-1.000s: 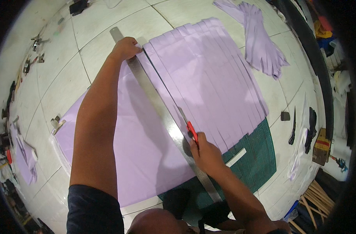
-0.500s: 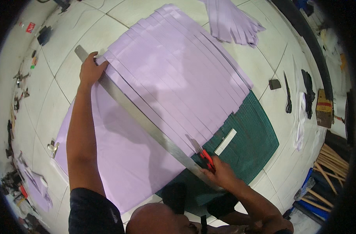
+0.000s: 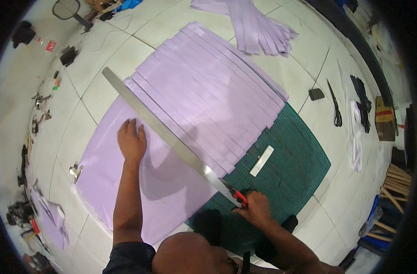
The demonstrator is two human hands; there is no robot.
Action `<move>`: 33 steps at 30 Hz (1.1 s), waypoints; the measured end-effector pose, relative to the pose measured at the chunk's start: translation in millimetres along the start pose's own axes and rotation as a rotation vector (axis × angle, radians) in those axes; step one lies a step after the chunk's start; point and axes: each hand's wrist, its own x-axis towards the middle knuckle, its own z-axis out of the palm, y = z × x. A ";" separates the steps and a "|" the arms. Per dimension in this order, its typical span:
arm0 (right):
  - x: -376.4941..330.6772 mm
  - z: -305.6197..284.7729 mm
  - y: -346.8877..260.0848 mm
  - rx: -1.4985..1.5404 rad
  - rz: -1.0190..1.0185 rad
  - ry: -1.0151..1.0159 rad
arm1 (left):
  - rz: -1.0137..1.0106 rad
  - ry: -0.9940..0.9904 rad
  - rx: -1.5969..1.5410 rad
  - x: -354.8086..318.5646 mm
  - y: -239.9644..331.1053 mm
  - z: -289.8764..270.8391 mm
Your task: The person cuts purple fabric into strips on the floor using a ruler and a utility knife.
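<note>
lavender sheet (image 3: 183, 118) lies spread over the white tiled floor (image 3: 304, 68), its lower right edge overlapping a green cutting mat (image 3: 293, 150). the part right of the ruler is slit into long parallel strips; the part to the left looks whole. the mat shows mostly at the lower right, with its grid of fine lines. a bundle of loose lavender strips (image 3: 261, 29) rests on the tiles beyond the sheet, fanned out at one end. a long steel ruler (image 3: 176, 144) crosses the sheet diagonally, its upper end reaching past the fabric and its lower end over the mat. black scissors (image 3: 337, 109) lie on the floor to the right, well apart from the sheet. the left hand (image 3: 132, 142) is laid on the unslit part, palm down with fingers a little spread, apart from the ruler and holding nothing that shows. the right hand (image 3: 257, 208) is closed around a red-and-black cutter (image 3: 239, 196) near the ruler's lower end; whether the blade touches the ruler cannot be told. a white bar (image 3: 262, 160) lies on the mat, a dark block (image 3: 316, 94) sits on the tiles near the scissors, and a metal clip (image 3: 75, 171) is at the sheet's left edge.
</note>
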 end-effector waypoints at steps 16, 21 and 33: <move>-17.9 63.0 9.7 0.296 -0.182 0.364 | -0.021 -0.226 -0.210 7.9 -10.8 -22.1; -14.9 75.9 14.4 0.265 -0.266 0.477 | -0.014 -0.271 -0.207 10.4 -13.1 -21.1; -18.7 64.6 17.2 0.257 -0.182 0.301 | 0.057 -0.311 -0.096 20.6 -8.5 -16.6</move>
